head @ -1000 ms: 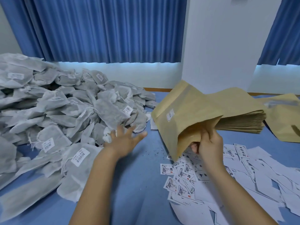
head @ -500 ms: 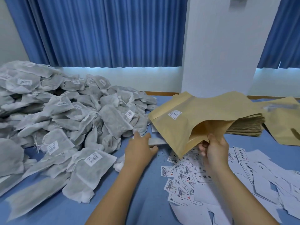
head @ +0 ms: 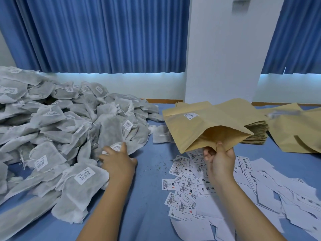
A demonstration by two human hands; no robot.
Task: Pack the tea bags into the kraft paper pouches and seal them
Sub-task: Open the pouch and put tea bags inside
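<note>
Your left hand [head: 119, 162] has left the spot beside the pouch where it was half a second ago and swung left, onto the near edge of the pile of tea bags [head: 57, 129]. It now lies on one labelled tea bag [head: 111, 136], with the thumb up by the barcode sticker. The back of the hand hides the fingers, so you cannot tell whether they have closed on the bag yet.

Your right hand [head: 219, 160] grips the kraft paper pouch [head: 213, 122] at its lower lip, thumb inside and fingers [head: 208, 154] curled beneath. Over the last second the pouch has tipped from steep to nearly flat, and its mouth gapes toward you. The pouch looks ready, so the pick is probably the step in hand, and filling and sealing are not yet done.

Behind the pouch sits the stack of pouches [head: 257, 134], with more pouches lying flat [head: 295, 134] on its right. A loose tea bag [head: 161, 134] lies on the counter [head: 149, 197] just left of the pouch mouth. Printed labels [head: 185, 186] and white backing papers [head: 278, 192] are scattered under your right forearm. Green crumbs [head: 156, 168] dot the blue surface between your hands.

The bags overlap, and their strings may drag a neighbour along. The route from the pile to the pouch mouth crosses bare counter, apart from that loose bag.
</note>
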